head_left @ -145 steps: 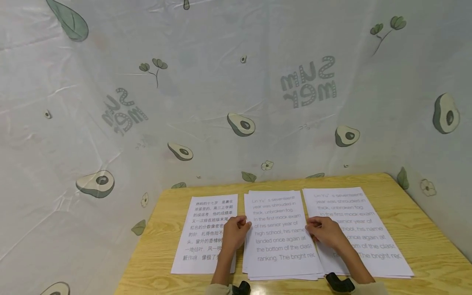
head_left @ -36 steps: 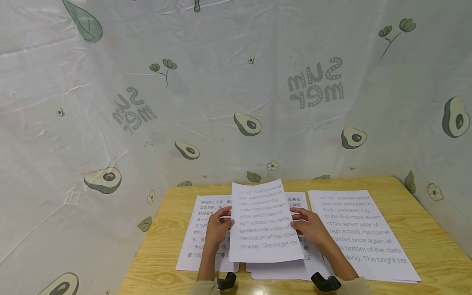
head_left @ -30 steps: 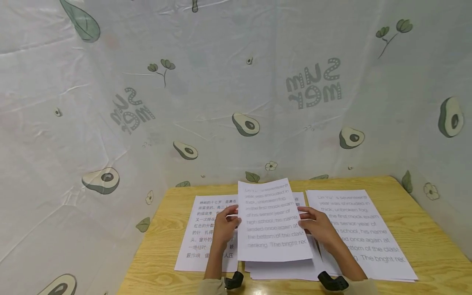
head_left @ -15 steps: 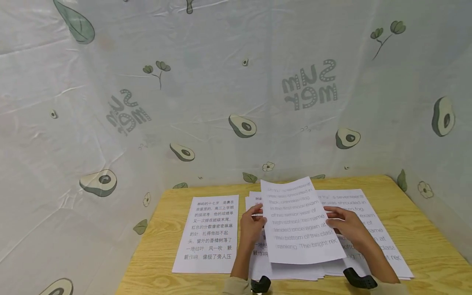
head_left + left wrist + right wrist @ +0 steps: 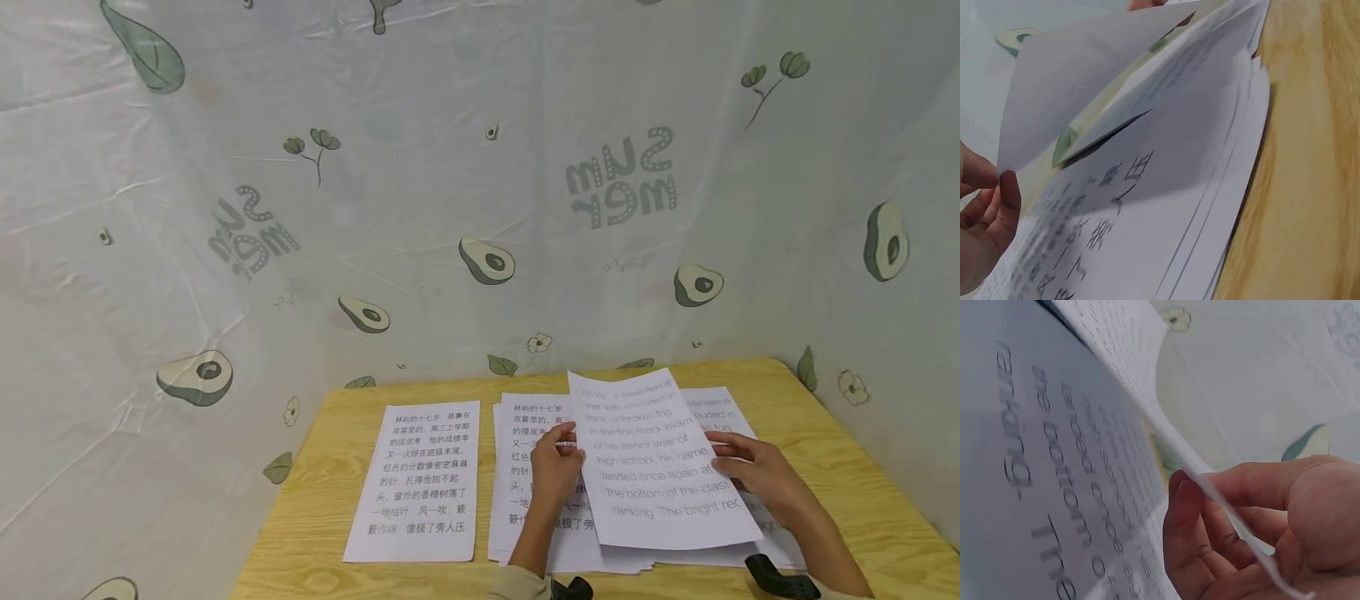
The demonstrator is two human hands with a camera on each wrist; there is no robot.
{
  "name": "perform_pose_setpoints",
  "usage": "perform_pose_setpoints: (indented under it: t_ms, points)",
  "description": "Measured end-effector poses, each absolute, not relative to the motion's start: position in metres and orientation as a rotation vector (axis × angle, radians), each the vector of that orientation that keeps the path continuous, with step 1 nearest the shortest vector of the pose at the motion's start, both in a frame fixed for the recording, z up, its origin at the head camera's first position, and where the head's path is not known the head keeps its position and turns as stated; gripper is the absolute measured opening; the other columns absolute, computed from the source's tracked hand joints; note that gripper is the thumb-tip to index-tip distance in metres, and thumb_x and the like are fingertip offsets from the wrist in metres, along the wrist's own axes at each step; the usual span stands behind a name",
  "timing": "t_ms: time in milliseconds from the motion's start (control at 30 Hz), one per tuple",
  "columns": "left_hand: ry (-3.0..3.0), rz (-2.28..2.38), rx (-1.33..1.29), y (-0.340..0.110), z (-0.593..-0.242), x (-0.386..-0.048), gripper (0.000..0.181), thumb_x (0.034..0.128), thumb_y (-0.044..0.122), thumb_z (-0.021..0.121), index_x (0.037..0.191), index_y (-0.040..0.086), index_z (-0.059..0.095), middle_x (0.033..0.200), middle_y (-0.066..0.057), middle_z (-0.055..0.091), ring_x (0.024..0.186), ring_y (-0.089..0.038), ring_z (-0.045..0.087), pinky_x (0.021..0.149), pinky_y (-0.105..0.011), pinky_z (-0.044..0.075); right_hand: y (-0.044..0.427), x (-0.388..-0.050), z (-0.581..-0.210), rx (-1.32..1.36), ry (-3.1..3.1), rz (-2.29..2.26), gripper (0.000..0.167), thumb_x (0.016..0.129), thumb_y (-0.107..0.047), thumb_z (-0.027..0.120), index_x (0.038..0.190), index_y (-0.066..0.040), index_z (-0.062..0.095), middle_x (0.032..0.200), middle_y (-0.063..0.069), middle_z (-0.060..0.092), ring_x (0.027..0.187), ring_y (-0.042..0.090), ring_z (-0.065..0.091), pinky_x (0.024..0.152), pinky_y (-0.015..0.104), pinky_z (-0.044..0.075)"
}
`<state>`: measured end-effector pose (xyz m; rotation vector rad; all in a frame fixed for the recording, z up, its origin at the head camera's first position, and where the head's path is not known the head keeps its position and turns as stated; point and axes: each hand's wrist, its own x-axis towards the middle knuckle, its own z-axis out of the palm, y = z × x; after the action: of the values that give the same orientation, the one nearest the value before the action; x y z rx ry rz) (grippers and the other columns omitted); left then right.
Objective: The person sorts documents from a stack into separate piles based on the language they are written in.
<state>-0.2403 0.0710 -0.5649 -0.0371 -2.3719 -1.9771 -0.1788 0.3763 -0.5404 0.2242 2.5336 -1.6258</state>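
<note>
Lower right: we are seeing a thin, curving printed sheet (image 5: 660, 467) | our left hand (image 5: 553, 471) and right hand (image 5: 767, 479) are pinching its opposite edges | a flat paper stack (image 5: 513, 475) is lying partly beneath, on the wood-grained table (image 5: 300, 508).

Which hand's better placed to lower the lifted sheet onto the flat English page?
Probably the right hand: it pinches the lifted sheet nearer the flat English page; the left hand is over the middle Chinese stack.

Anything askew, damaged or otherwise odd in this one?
Slightly askew: the middle paper stack isn't squared; its edges stick out unevenly. Also, the "summer" lettering on the backdrop reads mirrored, which looks odd. No damage stands out.
</note>
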Motion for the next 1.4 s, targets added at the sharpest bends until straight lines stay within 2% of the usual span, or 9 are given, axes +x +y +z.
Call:
perform_pose_setpoints:
  t_ms: [467,733,1067,1267,1400]
  points:
    - [-2.42,-2.022,-0.078,0.118,-0.565,-0.236,0.045,0.0884,-0.008,0.074,0.13,0.011,0.076,0.103,0.006,0.068,0.086,-0.001,0.063,0.076,-0.017,0.055,0.423,-0.161,-0.544,0.322,2.611,-1.498,0.067,0.109,-0.019,0.06,0.16,0.014,0.032,0.149,0.043,0.046,0.089,0.001,0.065,0.076,0.027,0.06]
    - [-2.42,-2.02,-0.107,0.139,-0.567,-0.236,0.044,0.0845,-0.012,0.074,0.124,0.008,0.078,0.096,0.007,0.068,0.078,-0.001,0.063,0.069,-0.016,0.055,0.442,-0.156,-0.545,0.311,2.643,-1.462,0.065,0.109,-0.018,0.062,0.157,0.017,0.035,0.13,0.022,0.069,0.087,0.002,0.067,0.075,0.03,0.06]
    - [-2.495,-1.981,-0.075,0.151,-0.575,-0.234,0.043,0.0868,-0.008,0.076,0.127,0.009,0.077,0.096,0.008,0.068,0.079,0.001,0.059,0.07,-0.017,0.053,0.454,-0.156,-0.551,0.389,2.546,-1.459,0.067,0.11,-0.023,0.062,0.157,0.016,0.037,0.125,0.013,0.074,0.087,0.005,0.069,0.075,0.032,0.06]
    - [-2.528,-1.956,-0.097,0.151,-0.578,-0.235,0.044,0.0872,-0.005,0.077,0.128,0.01,0.076,0.097,0.009,0.068,0.08,0.002,0.058,0.07,-0.017,0.051,0.456,-0.156,-0.56,0.408,2.511,-1.483,0.064,0.108,-0.022,0.064,0.154,0.018,0.041,0.117,0.002,0.076,0.087,0.009,0.072,0.075,0.033,0.061]
    - [-2.53,-1.959,-0.094,0.152,-0.578,-0.235,0.043,0.0874,-0.004,0.077,0.128,0.011,0.077,0.097,0.009,0.068,0.08,0.001,0.058,0.071,-0.017,0.051,0.456,-0.158,-0.564,0.395,2.54,-1.464,0.064,0.108,-0.021,0.064,0.153,0.019,0.041,0.119,0.008,0.076,0.087,0.008,0.071,0.074,0.031,0.061]
